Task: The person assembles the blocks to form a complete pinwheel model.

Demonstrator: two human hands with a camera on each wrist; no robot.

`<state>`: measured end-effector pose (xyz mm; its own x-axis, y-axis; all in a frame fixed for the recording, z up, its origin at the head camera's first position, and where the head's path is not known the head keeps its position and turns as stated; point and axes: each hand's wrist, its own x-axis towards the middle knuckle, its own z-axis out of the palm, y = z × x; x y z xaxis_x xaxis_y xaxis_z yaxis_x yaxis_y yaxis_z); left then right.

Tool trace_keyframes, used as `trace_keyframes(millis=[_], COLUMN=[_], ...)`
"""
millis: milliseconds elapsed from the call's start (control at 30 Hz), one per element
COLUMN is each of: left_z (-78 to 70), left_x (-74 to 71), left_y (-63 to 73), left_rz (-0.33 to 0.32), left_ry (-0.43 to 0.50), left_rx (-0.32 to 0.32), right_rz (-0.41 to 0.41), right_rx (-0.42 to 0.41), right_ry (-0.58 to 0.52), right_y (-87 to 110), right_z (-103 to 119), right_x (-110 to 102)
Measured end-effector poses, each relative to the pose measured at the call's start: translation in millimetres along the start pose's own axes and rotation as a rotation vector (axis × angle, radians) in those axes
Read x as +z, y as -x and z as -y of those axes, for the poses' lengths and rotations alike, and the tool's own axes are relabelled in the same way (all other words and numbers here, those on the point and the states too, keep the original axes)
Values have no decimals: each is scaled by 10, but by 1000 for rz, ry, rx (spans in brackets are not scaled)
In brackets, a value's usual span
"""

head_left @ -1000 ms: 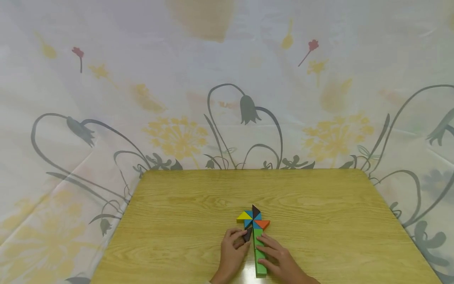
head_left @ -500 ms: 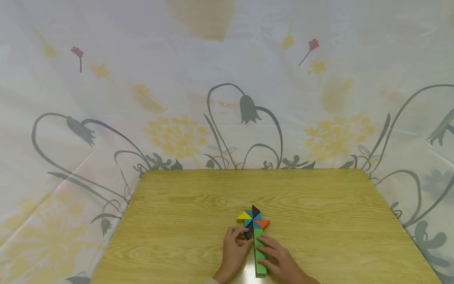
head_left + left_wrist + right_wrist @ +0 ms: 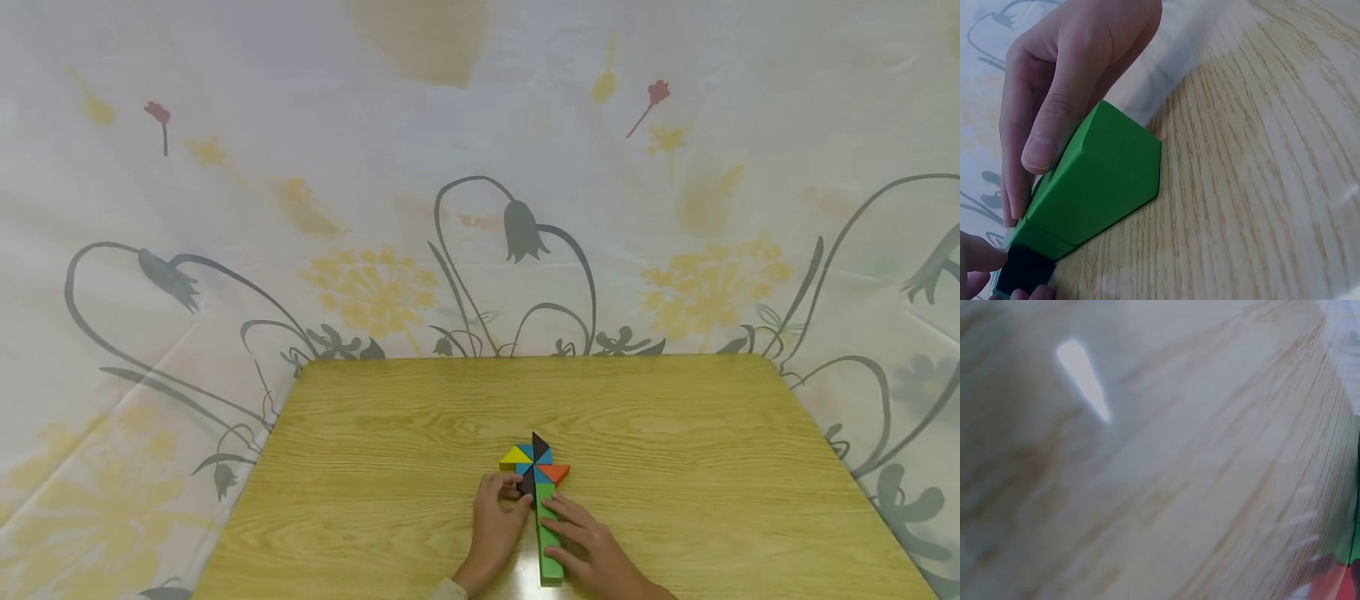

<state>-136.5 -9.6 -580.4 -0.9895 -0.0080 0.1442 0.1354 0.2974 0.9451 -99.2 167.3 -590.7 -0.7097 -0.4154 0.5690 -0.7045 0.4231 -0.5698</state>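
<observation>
My left hand point(image 3: 497, 518) pinches a dark triangular block point(image 3: 528, 483) between fingers and thumb, at the lower left of a pinwheel of triangular blocks. In the left wrist view, that dark block point(image 3: 1024, 272) meets the end of the green blocks point(image 3: 1097, 175). Around the pinwheel's blue triangles point(image 3: 545, 475) sit a yellow triangle point(image 3: 514, 456), another dark triangle point(image 3: 540, 445) and an orange-red triangle point(image 3: 556, 473). A straight green column point(image 3: 550, 546) runs from the pinwheel toward me. My right hand point(image 3: 600, 550) rests extended fingers along its right side.
The wood-grain table point(image 3: 360, 467) stretches around the blocks on all sides. Behind it hangs a pale cloth point(image 3: 480, 125) printed with flowers. The right wrist view shows mostly tabletop with a bright reflection point(image 3: 1085, 378).
My left hand has brought the dark triangle up against the pinwheel's lower left, turning it from a slanted position beside the green column. The right hand has stayed in place.
</observation>
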Motion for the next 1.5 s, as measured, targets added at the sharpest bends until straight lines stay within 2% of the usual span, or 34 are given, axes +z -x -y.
trace_keyframes(millis=[367,700,1000,1167,1267,1367,1500], left_z=[1,26,40,33,13,-5,-29], left_x=[0,4,-10,-27,-70,-160,-352], left_y=[-54,-52,-80,-80,-97,-124,-215], left_rz=[0,-4,4,20,40,62,110], left_ry=[9,20,39,35,15,-14,-66], left_rx=[-2,-21,-32,-17,2,32,116], right_rz=[15,110,116,122,103,83,68], right_rx=[0,29,2,25,4,-29,-40], right_ry=[31,136,208,227,227,219,184], right_y=[4,-60,-114,-89,-86,-99,-146], right_z=[-46,30,30,13,0,19,75], right_x=[-4,-79,-76,-53,-52,-82,-204])
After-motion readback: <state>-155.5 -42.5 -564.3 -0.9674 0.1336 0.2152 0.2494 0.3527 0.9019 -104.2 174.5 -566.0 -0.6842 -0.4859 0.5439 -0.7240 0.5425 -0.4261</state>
